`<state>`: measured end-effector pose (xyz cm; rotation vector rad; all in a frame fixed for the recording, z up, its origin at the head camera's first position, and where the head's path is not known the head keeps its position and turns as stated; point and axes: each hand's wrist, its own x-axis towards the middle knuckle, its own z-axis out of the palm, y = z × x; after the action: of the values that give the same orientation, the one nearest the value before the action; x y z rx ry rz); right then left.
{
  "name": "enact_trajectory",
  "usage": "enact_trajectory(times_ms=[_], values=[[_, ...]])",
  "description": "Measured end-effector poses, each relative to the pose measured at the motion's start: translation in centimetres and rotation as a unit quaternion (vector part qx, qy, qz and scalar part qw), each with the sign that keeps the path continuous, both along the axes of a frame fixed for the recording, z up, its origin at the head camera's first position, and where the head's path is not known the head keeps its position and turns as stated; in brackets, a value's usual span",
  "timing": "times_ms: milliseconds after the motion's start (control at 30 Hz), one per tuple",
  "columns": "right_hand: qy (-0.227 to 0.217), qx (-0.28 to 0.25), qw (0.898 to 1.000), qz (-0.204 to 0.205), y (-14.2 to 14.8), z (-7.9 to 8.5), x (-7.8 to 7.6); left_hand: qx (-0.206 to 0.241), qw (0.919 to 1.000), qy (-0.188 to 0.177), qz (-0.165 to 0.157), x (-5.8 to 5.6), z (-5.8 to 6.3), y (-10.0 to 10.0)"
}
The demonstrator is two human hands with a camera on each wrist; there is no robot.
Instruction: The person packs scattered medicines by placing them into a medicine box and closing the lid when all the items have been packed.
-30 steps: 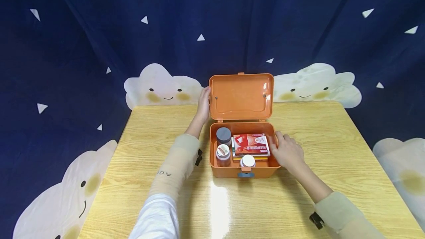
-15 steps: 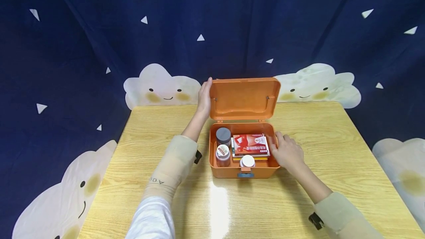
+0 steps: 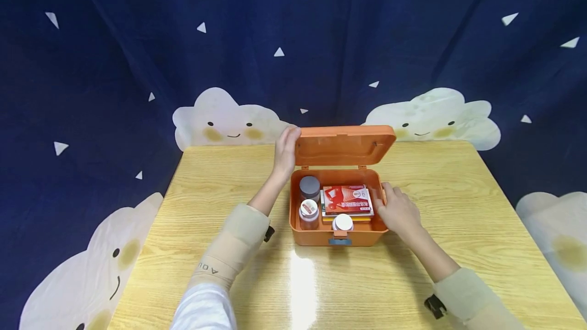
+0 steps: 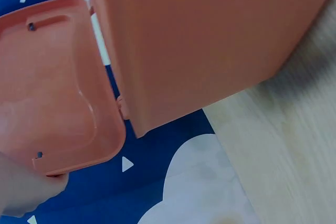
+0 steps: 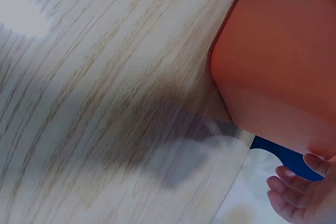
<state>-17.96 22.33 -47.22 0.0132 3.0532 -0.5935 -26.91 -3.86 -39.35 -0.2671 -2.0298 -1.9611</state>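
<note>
An orange medicine box (image 3: 293,239) stands on the table, its hinged lid (image 3: 344,149) raised and leaning forward over the back. My left hand (image 3: 285,152) grips the lid's left edge; the left wrist view shows that hand (image 4: 29,190) at the lid's corner, most fingers hidden. My right hand (image 3: 400,212) holds the box's right wall, thumb over the rim and fingers outside. Those fingers (image 5: 294,195) look loosely curled beside the wall in the right wrist view. Inside lie a red medicine carton (image 3: 346,199) on other packs, a grey-capped jar (image 3: 309,186) and two white-capped bottles (image 3: 343,222).
The box rests on a light wooden table (image 3: 220,192) near its back edge. Behind hangs a dark blue curtain (image 3: 293,29) with white triangles and cloud shapes. A blue-grey latch (image 3: 340,242) sits on the box's front.
The lid has swung forward and down from nearly upright, and my left hand has moved with its edge. My right hand and the box's contents have stayed in place.
</note>
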Motion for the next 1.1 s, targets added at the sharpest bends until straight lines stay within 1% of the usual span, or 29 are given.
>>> enact_trajectory(times_ms=[33, 100, 167, 233, 267, 300, 333, 367, 400, 433, 500, 533, 567, 600, 633, 700, 733, 800, 867, 933, 1033, 1100], values=[[-0.002, -0.010, 1.000, -0.002, 0.1, 0.0, 0.0, -0.003, 1.0000, 0.008, -0.002, 0.3, -0.2, 0.0], [-0.002, -0.039, 0.999, -0.002, 0.4, -0.1, 0.0, -0.011, 0.9996, 0.022, -0.011, 1.4, 0.3, 0.0], [-0.006, -0.094, 0.996, 0.001, 0.6, 0.0, 0.0, -0.022, 0.9991, 0.033, -0.018, 2.5, 0.8, -0.1], [-0.010, -0.162, 0.987, 0.001, 0.9, 0.3, 0.0, -0.034, 0.9983, 0.043, -0.022, 3.6, 1.5, -0.1], [-0.010, -0.199, 0.980, -0.001, 0.9, 0.6, 0.0, -0.039, 0.9976, 0.051, -0.025, 4.1, 1.8, -0.2], [-0.010, -0.246, 0.969, -0.005, 1.0, 0.9, 0.0, -0.041, 0.9971, 0.058, -0.026, 4.2, 1.7, -0.2], [-0.004, -0.298, 0.954, -0.012, 1.0, 1.3, -0.1, -0.041, 0.9967, 0.064, -0.028, 4.4, 1.5, -0.2], [0.006, -0.352, 0.936, -0.020, 1.0, 1.8, -0.2, -0.041, 0.9963, 0.069, -0.030, 4.5, 1.4, -0.3], [0.021, -0.410, 0.912, -0.027, 0.9, 2.3, -0.3, -0.040, 0.9960, 0.074, -0.032, 4.5, 1.3, -0.3], [0.039, -0.468, 0.883, -0.031, 0.9, 2.8, -0.4, -0.038, 0.9957, 0.078, -0.034, 4.6, 1.2, -0.3], [0.081, -0.567, 0.820, -0.013, 0.7, 3.9, -0.7, -0.035, 0.9948, 0.088, -0.037, 4.7, 1.0, -0.4], [0.099, -0.600, 0.794, 0.003, 0.5, 4.3, -0.9, -0.035, 0.9942, 0.094, -0.037, 4.8, 0.9, -0.4], [0.113, -0.624, 0.773, 0.024, 0.4, 4.7, -1.0, -0.035, 0.9935, 0.102, -0.037, 4.9, 0.8, -0.5], [0.124, -0.638, 0.759, 0.048, 0.2, 5.1, -1.1, -0.034, 0.9926, 0.110, -0.039, 4.9, 0.7, -0.5], [0.135, -0.640, 0.753, 0.073, 0.0, 5.4, -1.3, -0.035, 0.9916, 0.117, -0.040, 5.0, 0.6, -0.6], [0.147, -0.632, 0.753, 0.111, -0.3, 6.0, -1.5, -0.035, 0.9898, 0.131, -0.046, 5.2, 0.4, -0.6], [0.151, -0.625, 0.755, 0.124, -0.4, 6.2, -1.6, -0.035, 0.9888, 0.137, -0.049, 5.2, 0.2, -0.7], [0.159, -0.609, 0.765, 0.136, -0.7, 6.4, -1.7, -0.033, 0.9871, 0.146, -0.057, 5.4, 0.0, -0.7], [0.163, -0.596, 0.775, 0.132, -0.9, 6.4, -1.8, -0.032, 0.9858, 0.153, -0.063, 5.5, -0.2, -0.7], [0.164, -0.581, 0.788, 0.125, -1.0, 6.2, -1.8, -0.031, 0.9844, 0.159, -0.068, 5.7, -0.5, -0.8], [0.161, -0.545, 0.814, 0.119, -1.1, 5.9, -1.6, -0.031, 0.9814, 0.174, -0.075, 5.9, -0.8, -0.8], [0.159, -0.524, 0.828, 0.123, -1.1, 5.7, -1.4, -0.032, 0.9791, 0.185, -0.078, 6.1, -1.0, -0.9]])
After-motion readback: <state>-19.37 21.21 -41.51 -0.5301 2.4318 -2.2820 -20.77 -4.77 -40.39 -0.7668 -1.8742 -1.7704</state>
